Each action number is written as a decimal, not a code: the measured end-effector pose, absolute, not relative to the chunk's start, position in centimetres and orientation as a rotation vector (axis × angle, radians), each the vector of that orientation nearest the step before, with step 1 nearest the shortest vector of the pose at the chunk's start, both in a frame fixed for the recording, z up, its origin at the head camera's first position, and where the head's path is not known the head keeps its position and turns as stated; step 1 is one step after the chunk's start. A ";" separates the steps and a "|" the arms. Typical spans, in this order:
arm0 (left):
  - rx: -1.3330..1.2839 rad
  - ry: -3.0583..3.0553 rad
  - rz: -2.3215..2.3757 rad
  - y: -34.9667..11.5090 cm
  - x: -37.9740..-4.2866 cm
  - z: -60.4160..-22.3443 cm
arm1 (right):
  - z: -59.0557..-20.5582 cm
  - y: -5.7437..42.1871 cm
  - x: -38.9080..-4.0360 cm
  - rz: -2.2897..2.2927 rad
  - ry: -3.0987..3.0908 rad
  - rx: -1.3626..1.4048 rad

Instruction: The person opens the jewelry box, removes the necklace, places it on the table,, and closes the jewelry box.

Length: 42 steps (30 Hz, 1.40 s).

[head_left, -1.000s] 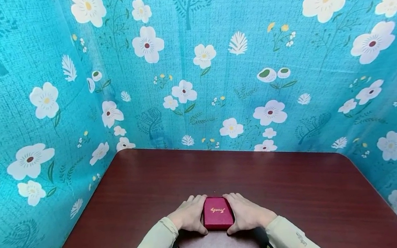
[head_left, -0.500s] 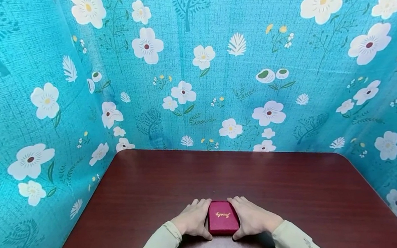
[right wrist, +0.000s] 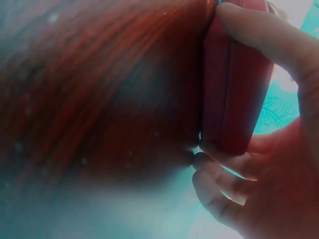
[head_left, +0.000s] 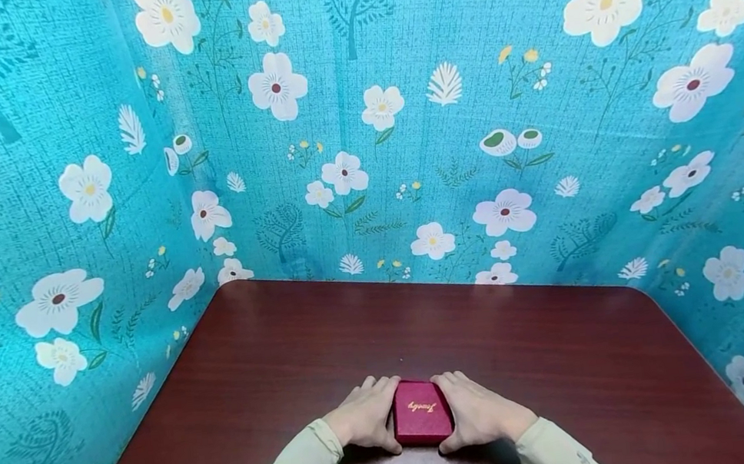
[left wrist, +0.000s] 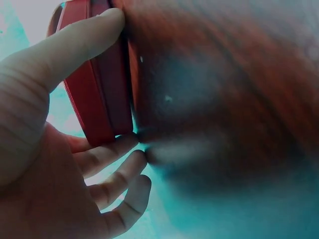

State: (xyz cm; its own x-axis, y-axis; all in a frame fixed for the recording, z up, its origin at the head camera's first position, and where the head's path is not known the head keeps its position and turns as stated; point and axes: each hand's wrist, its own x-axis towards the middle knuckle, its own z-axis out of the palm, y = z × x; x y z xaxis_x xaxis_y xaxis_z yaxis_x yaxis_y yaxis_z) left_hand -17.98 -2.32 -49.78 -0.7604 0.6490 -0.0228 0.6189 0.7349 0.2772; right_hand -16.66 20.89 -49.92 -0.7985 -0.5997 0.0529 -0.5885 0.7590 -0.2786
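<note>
L grip [head_left: 365, 417] + R grip [head_left: 481, 410] — both hold red box [head_left: 422, 418] on tbl [head_left: 496, 333].

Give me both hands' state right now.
Left hand: holding the red box by its left side.
Right hand: holding the same box by its right side.

Table [head_left: 532, 344], dark reddish-brown, wood-grained, glossy, far corners rounded; lying on it, toward the near side: one red box [head_left: 423, 421], gold "Jewelry" lettering [head_left: 422, 406] atop
</note>
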 end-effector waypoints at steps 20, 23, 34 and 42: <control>1.039 2.702 0.850 -3.6 -18.5 -49.9 | -48.5 21.5 -16.7 -0.691 2.880 -0.896; 1.072 2.690 0.925 -3.8 -18.5 -50.0 | -48.2 21.6 -16.6 -0.717 2.895 -0.914; 1.103 2.647 1.110 -4.0 -18.6 -49.7 | -46.7 21.7 -16.6 -0.799 2.910 -0.898; 1.089 2.552 1.245 -4.2 -18.7 -49.2 | -46.0 21.8 -16.6 -0.839 2.909 -0.896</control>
State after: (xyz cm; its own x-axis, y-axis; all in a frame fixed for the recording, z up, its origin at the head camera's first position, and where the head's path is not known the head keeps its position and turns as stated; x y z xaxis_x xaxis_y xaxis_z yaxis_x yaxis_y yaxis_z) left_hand -18.72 -4.16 -49.23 -0.7393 0.6403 0.2082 0.5581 0.4098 0.7215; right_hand -16.55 21.80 -46.01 -0.8389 -0.5187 0.1650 -0.5269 0.6978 -0.4852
